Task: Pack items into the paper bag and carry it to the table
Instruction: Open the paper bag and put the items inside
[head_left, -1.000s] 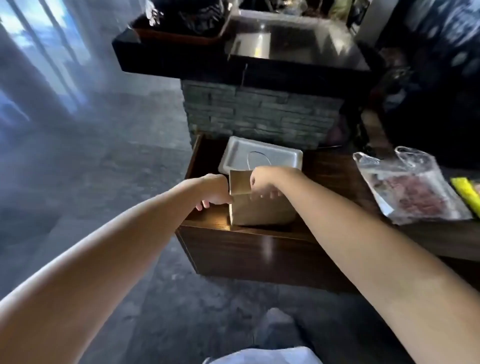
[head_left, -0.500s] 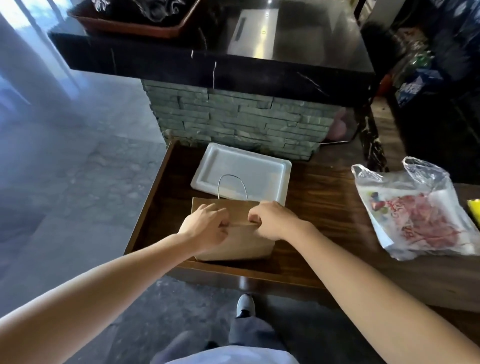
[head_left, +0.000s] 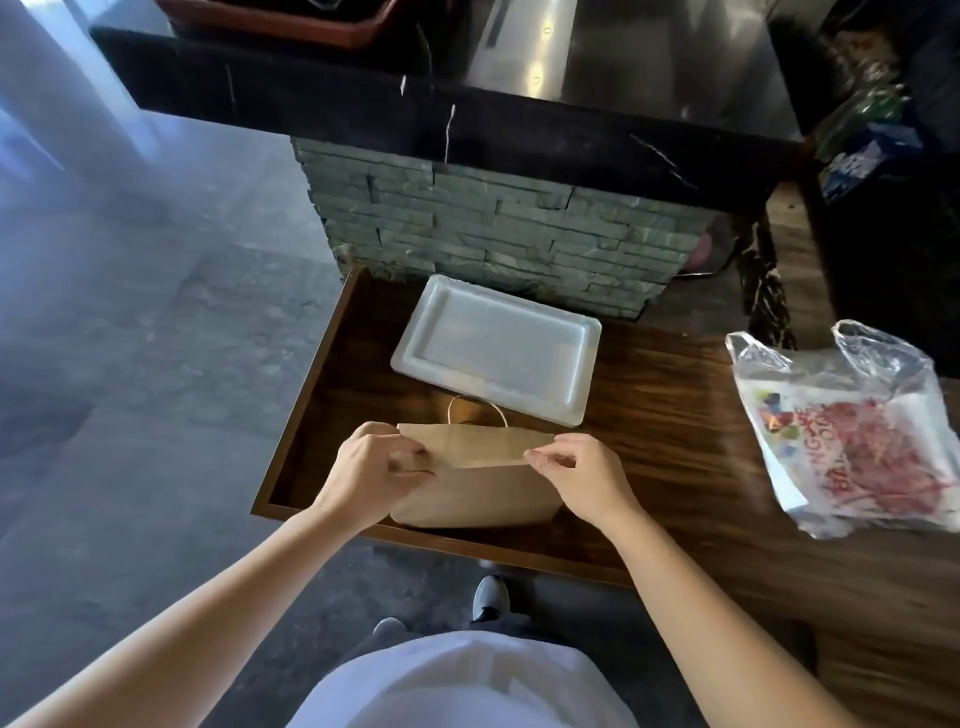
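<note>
A brown paper bag (head_left: 480, 493) stands on the dark wooden table (head_left: 660, 431) near its front left corner. Its top flap is folded over toward me, and a thin handle loop (head_left: 475, 410) sticks up behind it. My left hand (head_left: 371, 470) pinches the left end of the flap. My right hand (head_left: 579, 475) pinches the right end. The bag's contents are hidden.
A white rectangular foam tray (head_left: 496, 353) lies just behind the bag. A clear plastic bag with red print (head_left: 857, 436) lies at the right of the table. A stone-faced counter with a black top (head_left: 498, 228) rises behind. Grey floor lies to the left.
My view has come closer and higher over the table. My hands have slid apart from the middle of the bag's top to its two ends, and the flap now lies folded flat.
</note>
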